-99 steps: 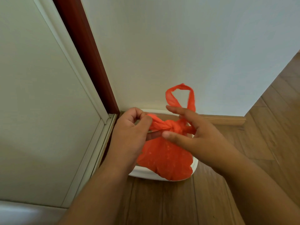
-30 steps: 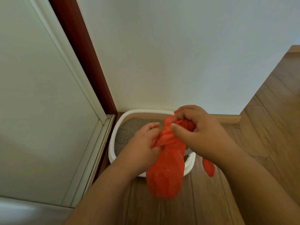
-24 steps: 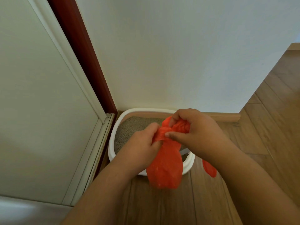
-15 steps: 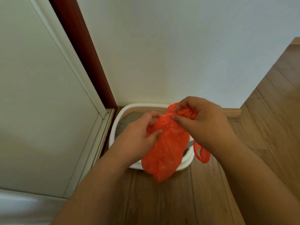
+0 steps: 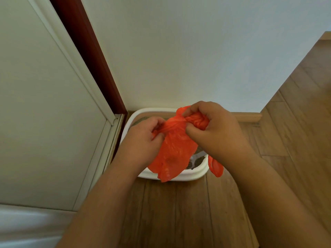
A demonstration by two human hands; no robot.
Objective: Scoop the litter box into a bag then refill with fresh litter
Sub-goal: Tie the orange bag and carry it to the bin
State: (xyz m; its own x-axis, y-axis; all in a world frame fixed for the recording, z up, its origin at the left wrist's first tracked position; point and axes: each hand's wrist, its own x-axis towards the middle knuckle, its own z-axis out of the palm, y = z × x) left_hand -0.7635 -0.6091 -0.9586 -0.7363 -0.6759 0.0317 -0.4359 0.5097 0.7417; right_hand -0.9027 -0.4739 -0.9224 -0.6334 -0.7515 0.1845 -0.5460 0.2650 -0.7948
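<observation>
Wooden floorboards (image 5: 179, 212) meet a pale wall here, and in the corner beside a door frame we hold an orange bag (image 5: 172, 149) up over the white litter box (image 5: 195, 173). Our right hand (image 5: 213, 131) is clamped around the bunched, twisted top of the bag, fingers curled tight, while our left hand (image 5: 145, 140) pinches a fold of plastic just beside it, so both are closed on the bag. We judge the grip is meant to gather or work the neck, with the sagging body hanging above the box so any spill drops back in. One loop handle (image 5: 215, 167) dangles below our right wrist. Grey litter shows in the box, along with a white object we cannot identify. Whether fresh litter has gone in, we cannot tell.
</observation>
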